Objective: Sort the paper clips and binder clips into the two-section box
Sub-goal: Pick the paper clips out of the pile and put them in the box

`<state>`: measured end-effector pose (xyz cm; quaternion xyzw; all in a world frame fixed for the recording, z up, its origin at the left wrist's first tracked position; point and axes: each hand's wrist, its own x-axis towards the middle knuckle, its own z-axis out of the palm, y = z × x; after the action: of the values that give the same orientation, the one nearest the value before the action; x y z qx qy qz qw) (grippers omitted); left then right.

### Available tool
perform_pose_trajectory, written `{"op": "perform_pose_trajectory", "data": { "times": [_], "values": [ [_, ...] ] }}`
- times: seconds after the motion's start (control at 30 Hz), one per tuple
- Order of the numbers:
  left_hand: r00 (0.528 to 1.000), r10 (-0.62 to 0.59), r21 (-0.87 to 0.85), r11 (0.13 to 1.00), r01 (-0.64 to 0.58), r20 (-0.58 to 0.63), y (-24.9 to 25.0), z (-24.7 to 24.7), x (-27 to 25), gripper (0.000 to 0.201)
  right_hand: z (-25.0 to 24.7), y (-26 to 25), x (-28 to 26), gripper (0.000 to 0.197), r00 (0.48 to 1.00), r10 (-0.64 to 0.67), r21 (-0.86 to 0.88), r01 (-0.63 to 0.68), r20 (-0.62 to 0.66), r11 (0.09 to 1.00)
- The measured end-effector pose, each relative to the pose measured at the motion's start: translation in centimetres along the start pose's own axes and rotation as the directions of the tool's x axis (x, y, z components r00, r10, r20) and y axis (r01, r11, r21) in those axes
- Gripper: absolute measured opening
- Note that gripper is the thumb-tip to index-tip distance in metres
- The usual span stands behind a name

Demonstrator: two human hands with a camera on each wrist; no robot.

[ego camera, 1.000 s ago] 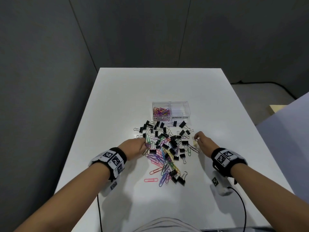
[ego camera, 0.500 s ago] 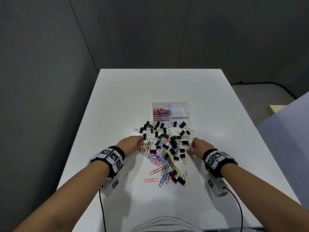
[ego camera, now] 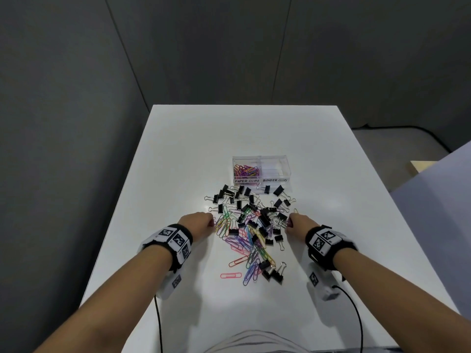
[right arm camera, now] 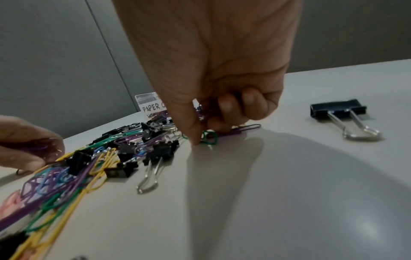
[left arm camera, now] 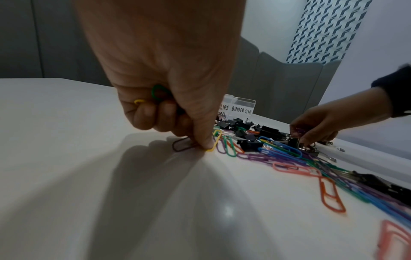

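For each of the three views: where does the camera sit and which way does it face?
Head: worn high, looking down the white table; both forearms show.
Left wrist: low, along the left hand toward the clip pile.
Right wrist: low, along the right hand.
Shared: the clear labelled two-section box.

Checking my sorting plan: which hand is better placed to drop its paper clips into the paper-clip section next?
Probably the left hand. It holds several clips in curled fingers and pinches another, and the paper-clip section is the box's left half, on its side. The right hand would have to cross the binder section.
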<state>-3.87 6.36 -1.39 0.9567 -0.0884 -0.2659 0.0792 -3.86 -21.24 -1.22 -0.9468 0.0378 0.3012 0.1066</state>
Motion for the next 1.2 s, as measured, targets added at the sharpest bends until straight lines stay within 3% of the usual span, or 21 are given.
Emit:
{"op": "perform_pose_trajectory", "data": {
  "times": [0.17,0.37,0.5,0.7,0.93,1.0,1.2],
  "values": [
    [0.998,0.061,-0.003,0.998,-0.061,0.002,-0.1,-0.3,-0.1,0.026,-0.9,0.2,-0.2,0.008,0.998,-0.054,-0.004,0.054,0.011,0.999],
    [0.993,0.119,-0.035,0.992,-0.119,0.001,-0.5,-2.6,0.0,0.034,-4.3,-0.3,0.2,0.004,0.987,-0.149,0.15,0.157,-0.064,0.976],
    [0.99,0.142,-0.041,0.989,-0.143,-0.006,-0.1,-5.3,1.0,0.033,-7.3,-2.7,2.0,0.02,0.962,-0.21,0.227,0.247,-0.175,0.942],
    [0.987,0.138,-0.039,0.989,-0.141,-0.08,1.0,-9.1,3.9,0.033,-10.4,-7.5,6.5,0.023,0.927,-0.235,0.122,0.279,-0.292,0.952],
    [0.985,0.137,0.063,0.989,-0.131,-0.103,2.3,-10.8,7.0,0.033,-10.1,-10.7,9.5,0.026,0.917,-0.325,0.101,0.355,-0.232,0.929],
    [0.985,0.143,0.046,0.989,-0.139,-0.093,2.6,-11.0,7.8,0.03,-10.0,-10.5,9.4,0.031,0.91,-0.351,0.056,0.371,-0.22,0.927],
    [0.96,0.252,0.058,0.967,-0.246,-0.122,4.5,-12.1,10.5,0.03,-10.1,-5.9,7.6,0.02,0.855,-0.285,0.087,0.355,-0.434,0.931]
  ]
}}
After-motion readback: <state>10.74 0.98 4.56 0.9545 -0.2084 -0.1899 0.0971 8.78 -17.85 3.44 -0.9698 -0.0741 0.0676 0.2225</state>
